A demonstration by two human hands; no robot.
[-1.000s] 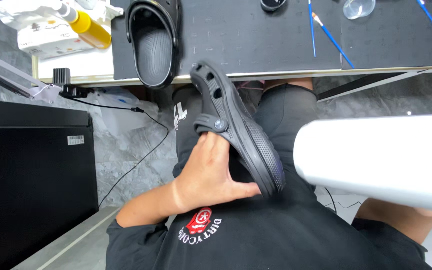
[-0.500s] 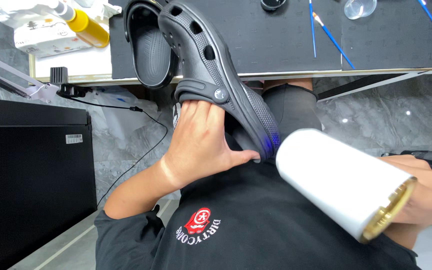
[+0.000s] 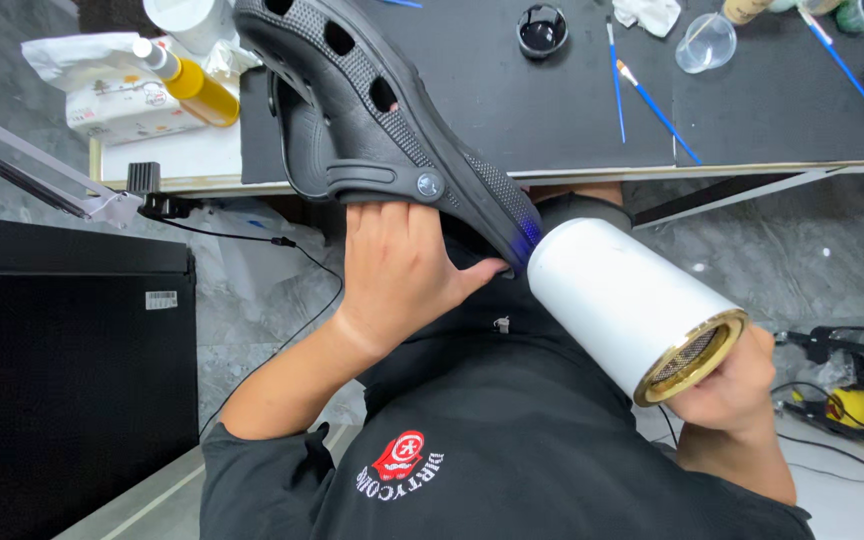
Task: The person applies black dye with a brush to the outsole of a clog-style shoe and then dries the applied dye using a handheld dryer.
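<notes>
far left, a black cabinet (image 3: 67, 380) fills the corner, and above it a yellow bottle (image 3: 192, 88) lies by a box of tissues (image 3: 117, 100) at the end of the desk (image 3: 592, 168).

my left hand (image 3: 397, 270) comes up from the lower left, forearm slanting toward the desk, wrist bent back. the fingers are tucked in under the black clog (image 3: 392, 110), closed on its side just below the strap rivet, thumb stuck out to the right along the heel end. the clog is up off the desk, tilted, toe toward the upper left and heel down to the right, partly covering a second black clog (image 3: 297, 150) that lies on the black mat (image 3: 572, 100).

i judge this to be the drying step: the clog's heel sits just at the mouth of the white dryer (image 3: 617, 295), and there is a blue spot on the heel right where the two meet. the next move, i think, calls for keeping the nozzle just off the rubber and turning the clog with my wrist so the blue patch faces it.

my right hand (image 3: 732, 385) is low on the right, arm coming up from the bottom edge. its fingers are wrapped round the dryer behind the gold mesh ring, gripping it, barrel angled up and left.

farther right on the mat: a black paint cup (image 3: 542, 30), blue brushes (image 3: 657, 105), a clear cup (image 3: 704, 45).
</notes>
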